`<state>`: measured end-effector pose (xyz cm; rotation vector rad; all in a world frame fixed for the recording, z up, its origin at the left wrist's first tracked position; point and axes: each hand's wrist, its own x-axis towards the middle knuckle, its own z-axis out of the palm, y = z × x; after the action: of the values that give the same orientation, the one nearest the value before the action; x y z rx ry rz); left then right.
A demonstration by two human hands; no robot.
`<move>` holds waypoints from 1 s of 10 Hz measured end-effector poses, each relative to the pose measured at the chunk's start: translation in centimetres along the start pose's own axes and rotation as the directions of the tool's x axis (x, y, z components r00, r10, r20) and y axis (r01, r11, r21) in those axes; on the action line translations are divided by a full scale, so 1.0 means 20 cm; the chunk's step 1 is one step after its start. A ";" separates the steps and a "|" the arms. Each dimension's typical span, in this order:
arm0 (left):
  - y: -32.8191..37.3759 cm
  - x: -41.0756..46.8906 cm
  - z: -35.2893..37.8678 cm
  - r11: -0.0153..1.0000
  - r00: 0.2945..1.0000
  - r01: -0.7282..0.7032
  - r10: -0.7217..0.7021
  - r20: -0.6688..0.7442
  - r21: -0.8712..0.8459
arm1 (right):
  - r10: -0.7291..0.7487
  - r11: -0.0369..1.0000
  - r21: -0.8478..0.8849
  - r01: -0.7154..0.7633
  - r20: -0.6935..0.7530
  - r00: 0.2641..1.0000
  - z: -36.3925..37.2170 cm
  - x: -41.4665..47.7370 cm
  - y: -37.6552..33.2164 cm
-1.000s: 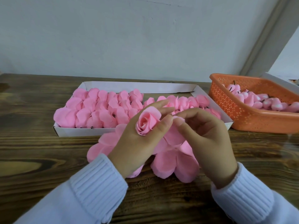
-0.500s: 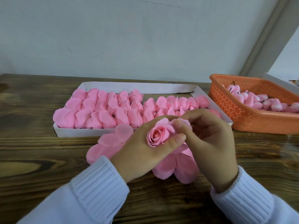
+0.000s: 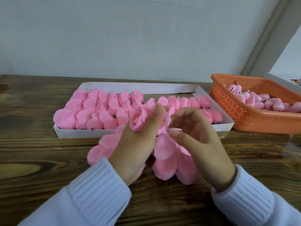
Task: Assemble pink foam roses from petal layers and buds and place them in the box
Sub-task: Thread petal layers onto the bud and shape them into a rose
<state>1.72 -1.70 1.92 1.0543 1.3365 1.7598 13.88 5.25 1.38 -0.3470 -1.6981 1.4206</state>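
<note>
— Head camera has it well framed. The left hand point(image 3: 135, 144) grips the pink foam rose point(image 3: 141, 119) from underneath, fingers wrapped round its base, the bloom tipped toward the far side.

— And the right hand point(image 3: 202, 141)?

— Just beside the bloom, fingers loosely curled. It's blurred, so I can't tell whether it pinches an outer petal or only brushes it.

— What makes this step go well, do you think?

— A light touch, I'd say. Foam like that probably creases, so the grip belongs low on the base, not on the bloom. The right fingertips should coax each outer petal up evenly, turning the rose a little between touches, so no side gapes.

— Plenty of stock left?

— Loose petal layers point(image 3: 166, 167) lie on the wooden table point(image 3: 32, 152) directly under both hands. Buds point(image 3: 260, 103) sit in the orange basket point(image 3: 244, 118), beyond the right hand.

— And where does it go?

— The white box point(image 3: 78, 133) lies just past the fingertips, with rows of pink flowers point(image 3: 97, 111) in it. I'd set the rose down gently so its neighbours aren't crushed.
</note>
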 end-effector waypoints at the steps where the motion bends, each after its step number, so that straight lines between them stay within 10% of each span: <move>1: 0.00 -0.01 0.01 0.999 0.999 0.034 -0.034 0.016 0.005 | 0.033 0.999 0.024 -0.035 0.093 0.995 0.00 0.00 0.01; 4: 0.02 -0.04 0.02 0.989 0.984 0.150 -0.149 0.098 0.004 | 0.084 0.981 0.161 -0.107 0.143 0.986 0.02 0.00 0.00; 7: 0.09 -0.04 -0.03 0.998 0.828 0.064 -0.056 0.557 0.006 | 0.245 0.880 0.320 -0.351 0.328 0.912 -0.04 0.02 -0.03; 10: 0.12 -0.07 0.00 0.998 0.876 -0.061 0.070 0.478 -0.033 | 0.230 0.911 0.265 -0.315 0.307 0.924 -0.02 0.02 -0.01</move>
<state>2.32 -3.44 3.91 1.4271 0.9798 1.4195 14.02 5.78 1.76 -0.2296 -1.6446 1.9926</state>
